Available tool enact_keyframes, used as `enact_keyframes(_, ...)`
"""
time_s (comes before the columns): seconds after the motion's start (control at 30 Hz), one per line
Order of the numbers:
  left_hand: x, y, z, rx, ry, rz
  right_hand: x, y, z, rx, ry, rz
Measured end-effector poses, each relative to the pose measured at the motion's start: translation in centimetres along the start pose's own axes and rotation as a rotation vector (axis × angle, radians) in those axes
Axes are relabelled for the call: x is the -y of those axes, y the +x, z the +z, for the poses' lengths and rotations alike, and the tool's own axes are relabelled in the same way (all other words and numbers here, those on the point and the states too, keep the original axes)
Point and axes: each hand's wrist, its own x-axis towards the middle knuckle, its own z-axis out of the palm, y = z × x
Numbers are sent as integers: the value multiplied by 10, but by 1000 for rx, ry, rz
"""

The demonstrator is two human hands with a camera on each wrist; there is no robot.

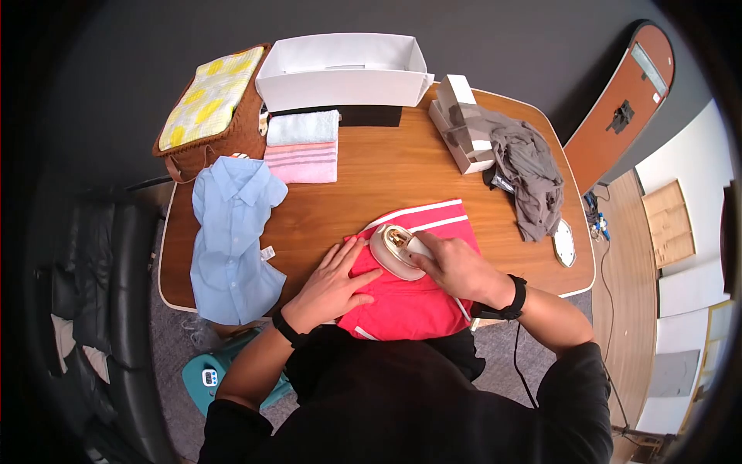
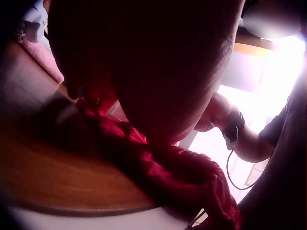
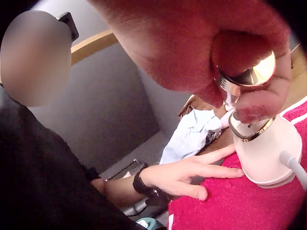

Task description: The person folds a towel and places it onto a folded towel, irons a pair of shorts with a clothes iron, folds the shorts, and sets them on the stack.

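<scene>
Cream device [image 3: 266, 155] within curled right-hand fingers [image 3: 261, 104]

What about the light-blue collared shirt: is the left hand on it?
No, the left hand rests on the red white-striped cloth, and the light-blue shirt lies apart, farther left in the head view.

The place is looking like a room in a home, with a black sofa [image 1: 135, 255] standing beside the wooden counter [image 1: 371, 170]. Folded towels [image 1: 301, 151] and a light blue shirt [image 1: 232, 247] are lying on it, and a grey carpet [image 1: 498, 371] is stretching below
</scene>
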Motion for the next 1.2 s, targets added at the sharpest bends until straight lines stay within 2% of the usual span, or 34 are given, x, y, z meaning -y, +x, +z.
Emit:
enact_keyframes(0.07,2,0,1,5,-3,3,-2,-3,1,-108,-63,-4)
enact_keyframes(0.2,1,-2,1,23,-5,-13,-15,-7,6,-131,-66,-30)
enact_keyframes(0.4,3,-2,2,35,-20,-25,-33,-11,-10,-133,-53,70)
enact_keyframes(0.47,3,-2,1,38,-21,-34,-44,-11,-14,-211,-105,117)
enact_keyframes(0.87,2,-2,0,50,-34,-54,-84,-26,-52,-296,-106,194)
enact_keyframes(1.13,4,-1,-1,53,-37,-51,-71,-30,-50,-269,-155,172)
enact_keyframes(1.2,3,-2,0,59,-27,-47,-62,-36,-42,-245,-141,106)
